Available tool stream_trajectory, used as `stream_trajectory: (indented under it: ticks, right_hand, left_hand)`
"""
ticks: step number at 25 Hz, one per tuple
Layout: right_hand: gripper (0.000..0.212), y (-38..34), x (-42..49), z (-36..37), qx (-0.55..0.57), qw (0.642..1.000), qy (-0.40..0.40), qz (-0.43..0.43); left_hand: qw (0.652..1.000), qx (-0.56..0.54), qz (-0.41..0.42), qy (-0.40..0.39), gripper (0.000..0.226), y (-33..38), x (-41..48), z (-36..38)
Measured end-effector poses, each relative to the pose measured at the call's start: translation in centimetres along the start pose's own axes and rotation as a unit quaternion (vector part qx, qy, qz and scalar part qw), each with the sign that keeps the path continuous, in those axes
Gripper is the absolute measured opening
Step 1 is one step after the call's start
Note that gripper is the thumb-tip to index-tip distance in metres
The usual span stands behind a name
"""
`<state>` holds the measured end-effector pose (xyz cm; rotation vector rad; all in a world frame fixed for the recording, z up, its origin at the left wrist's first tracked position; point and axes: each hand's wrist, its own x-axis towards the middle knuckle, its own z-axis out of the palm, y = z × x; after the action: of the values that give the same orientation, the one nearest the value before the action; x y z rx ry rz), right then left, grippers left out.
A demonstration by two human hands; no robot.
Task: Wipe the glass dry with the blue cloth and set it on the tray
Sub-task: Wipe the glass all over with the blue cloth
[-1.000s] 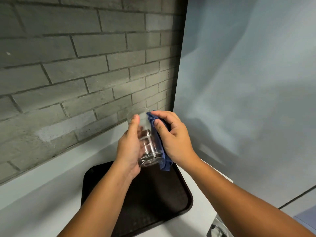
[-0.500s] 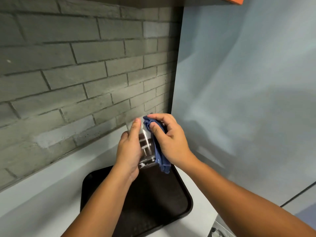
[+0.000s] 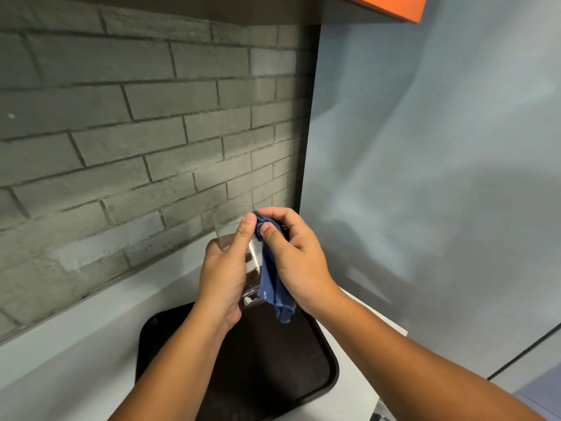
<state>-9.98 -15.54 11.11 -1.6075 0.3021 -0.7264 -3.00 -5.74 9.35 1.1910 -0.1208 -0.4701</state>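
Blue cloth (image 3: 274, 281) presses against the right wall of a clear glass (image 3: 235, 235) held in mid-air above a dark tray (image 3: 303, 366), seen from the head camera. The left hand (image 3: 223, 275) wraps the glass from its 9 o'clock side, fingers (image 3: 247, 230) clamped on it, forefinger lying up toward the rim. The right hand (image 3: 296, 259) sits at 3 o'clock, fingers bunched on the cloth and pinching it to the glass near the rim, with a loose tail hanging past the base. Both forearms rise from 6 o'clock, wrists close together. The glass tilts slightly, mouth toward 12 o'clock. The wiping step appears to be in hand; the placing is not yet done. The next move likely calls for working the cloth around the wall, then lowering the glass onto the tray, which lies on the pale counter (image 3: 91, 335) directly below.
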Motion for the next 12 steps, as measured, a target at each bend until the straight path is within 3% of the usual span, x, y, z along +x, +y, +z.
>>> stream_trajectory:
  ticks: [2,5,8,10,12]
  right_hand:
    - [0.02,-0.1,-0.2,-0.2,0.028,0.999,-0.011,-0.019]
    - [0.019,-0.1,0.1,-0.2,0.1,0.992,0.017,0.075]
    - [0.021,0.3,0.0,-0.2,0.051,0.999,0.016,-0.002]
    - [0.02,0.4,0.1,-0.5,0.058,0.998,0.009,-0.004]
    - [0.017,0.5,0.4,-0.9,0.093,0.992,0.035,0.083]
  left_hand:
    - [1.0,-0.006,0.016,-0.016,0.114,0.3,0.1,0.1]
    - [0.999,0.004,0.026,-0.024,0.07,0.5,0.4,0.0]
    - [0.998,0.034,0.047,-0.007,0.046,0.6,1.0,-0.2]
    - [0.997,0.044,0.062,-0.01,0.047,0.6,0.9,-0.1]
    - [0.996,0.046,0.073,-0.023,0.066,0.5,0.5,0.3]
